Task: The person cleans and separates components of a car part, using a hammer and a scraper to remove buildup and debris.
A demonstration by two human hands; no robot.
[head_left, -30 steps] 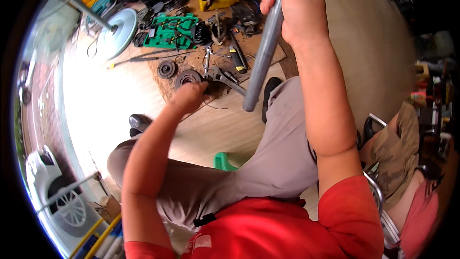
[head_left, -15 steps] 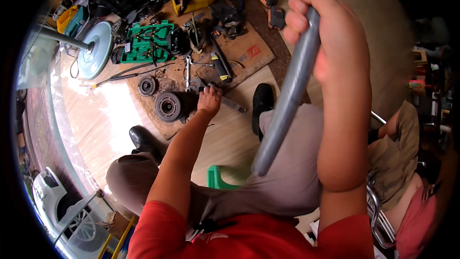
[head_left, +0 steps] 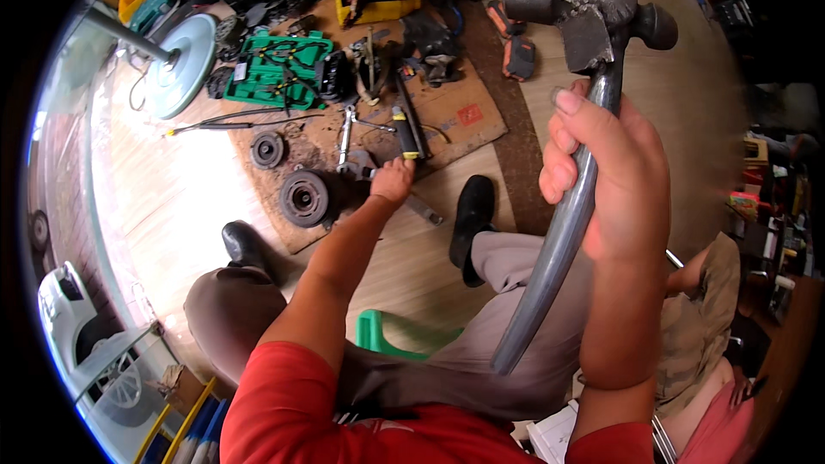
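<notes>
My right hand [head_left: 623,167] is raised close to the camera, its fingers wrapped round the grey handle of a hammer [head_left: 550,245]. The worn metal head shows above the fist. Farther off, my left hand [head_left: 393,181] is closed over the middle of a large adjustable wrench [head_left: 421,208]. The hand hides part of that wrench; its handle end sticks out to the right. Just left of this hand a dark round metal part with a ringed face [head_left: 304,198] lies on its side on the stained cardboard [head_left: 490,125].
A smaller ringed disc [head_left: 267,149], a ratchet wrench [head_left: 346,137] and a yellow-black handled tool [head_left: 404,133] lie on the cardboard. Behind are a green tool case [head_left: 245,77] and a yellow tray [head_left: 412,7]. A green stool [head_left: 369,331] is under me. Another person's leg [head_left: 700,318] is at right.
The hammer and my right hand have come lower in the picture, bringing the whole hammer head into view. My left hand stays at the wrench; the whole view has shifted slightly.
</notes>
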